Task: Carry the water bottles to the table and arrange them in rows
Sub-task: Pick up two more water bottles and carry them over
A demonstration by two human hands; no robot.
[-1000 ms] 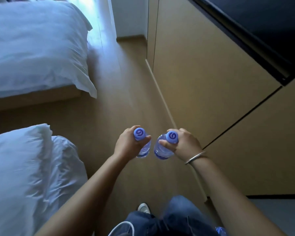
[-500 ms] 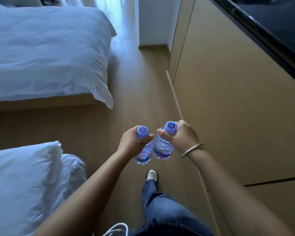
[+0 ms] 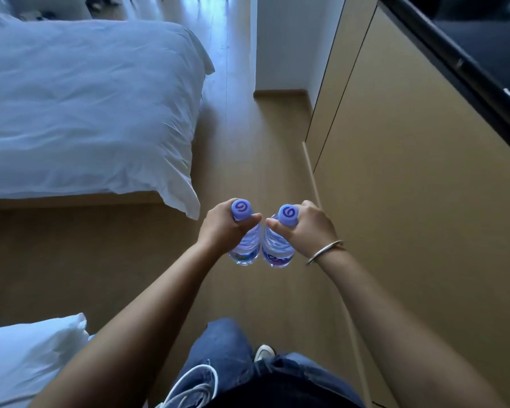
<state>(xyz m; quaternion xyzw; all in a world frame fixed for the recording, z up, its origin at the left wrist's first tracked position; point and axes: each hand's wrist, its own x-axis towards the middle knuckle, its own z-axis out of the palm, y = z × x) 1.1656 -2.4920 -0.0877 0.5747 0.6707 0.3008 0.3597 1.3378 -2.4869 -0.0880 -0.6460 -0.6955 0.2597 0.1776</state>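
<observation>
two clear plastic water bottles, both carried upright out in front of the body over the wood floor. left bottle is gripped by the left hand, fingers curled round the neck just under the cap, thumb across the front. right bottle is gripped the same way by the right hand, fingers wrapped at the neck. both hands closed on bottles, nothing loose.

both bottles capped: left cap and right cap are pale purple with a darker swirl logo on top. through the clear walls the contents look like clear water, fill level can't be read from this angle. each has a blue/purple label band low on the body, text not legible. the two bottles hang side by side, lower bodies touching or just about, can't tell which.

silver bangle on the right wrist. blue jeans and a white shoe at the bottom of the head view. white bed with a rumpled duvet at upper left, a second white pillow or bedding corner at lower left. tan cabinet panels along the right, dark screen or glass edge at top right. no desk in view.
</observation>
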